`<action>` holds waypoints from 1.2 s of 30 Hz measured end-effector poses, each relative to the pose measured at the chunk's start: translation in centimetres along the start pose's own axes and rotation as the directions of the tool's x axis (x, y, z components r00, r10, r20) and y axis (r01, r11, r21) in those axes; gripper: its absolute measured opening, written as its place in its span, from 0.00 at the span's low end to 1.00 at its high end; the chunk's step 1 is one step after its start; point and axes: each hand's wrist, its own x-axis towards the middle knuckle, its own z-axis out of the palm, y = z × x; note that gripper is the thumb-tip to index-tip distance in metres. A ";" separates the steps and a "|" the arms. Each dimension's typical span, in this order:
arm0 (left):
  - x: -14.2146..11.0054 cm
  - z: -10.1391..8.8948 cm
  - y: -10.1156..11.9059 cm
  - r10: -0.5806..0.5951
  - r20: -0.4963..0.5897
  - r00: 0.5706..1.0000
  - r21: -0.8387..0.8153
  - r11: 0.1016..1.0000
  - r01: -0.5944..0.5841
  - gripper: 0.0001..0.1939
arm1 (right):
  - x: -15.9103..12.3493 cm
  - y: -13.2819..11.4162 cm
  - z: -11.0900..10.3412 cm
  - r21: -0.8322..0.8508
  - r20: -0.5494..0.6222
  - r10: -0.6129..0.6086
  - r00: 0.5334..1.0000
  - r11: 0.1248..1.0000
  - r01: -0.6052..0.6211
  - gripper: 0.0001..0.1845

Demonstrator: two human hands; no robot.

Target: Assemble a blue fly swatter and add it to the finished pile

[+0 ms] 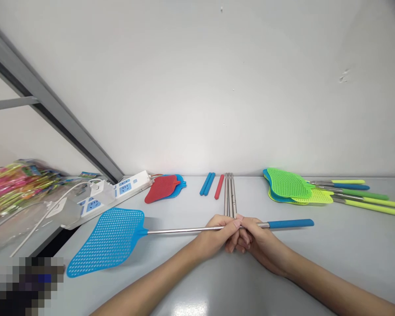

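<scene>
My left hand (215, 237) and my right hand (260, 240) meet at the middle of a steel shaft (184, 230), both closed around it. The shaft belongs to a blue plastic fly swatter, whose mesh head (107, 241) lies on the table to the left. Its blue grip (291, 223) sticks out past my right hand. Just behind my fingers, several bare steel rods (230, 195) lie side by side, their near ends hidden by my hands.
Loose blue and red grips (207, 183) lie beyond my hands. Red and blue swatter heads (161, 188) lie to the left, green ones (288, 183) and grip-fitted shafts (365, 202) to the right. A white power strip (128, 186) and colourful plastic packets (16, 188) sit far left, against a white wall (197, 87).
</scene>
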 end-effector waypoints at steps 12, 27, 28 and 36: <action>0.0 0.0 -0.2 -0.011 0.008 1.000 0.037 0.999 0.011 0.21 | 0.2 0.2 -0.1 0.028 -0.014 0.013 1.000 1.000 -0.012 0.26; 0.1 -0.1 -0.1 -0.015 0.006 1.000 0.028 0.999 0.015 0.19 | 0.0 -0.2 0.1 0.013 -0.003 0.028 1.000 1.000 -0.028 0.25; 0.1 -0.1 0.0 -0.020 0.012 1.000 0.024 1.000 0.020 0.20 | 0.0 -0.3 0.2 0.018 -0.005 0.029 1.000 0.999 -0.029 0.24; 0.0 -0.1 0.3 -0.069 0.020 0.997 -0.013 0.997 0.070 0.20 | 0.0 -0.5 0.2 0.053 -0.035 0.082 0.996 0.995 -0.080 0.21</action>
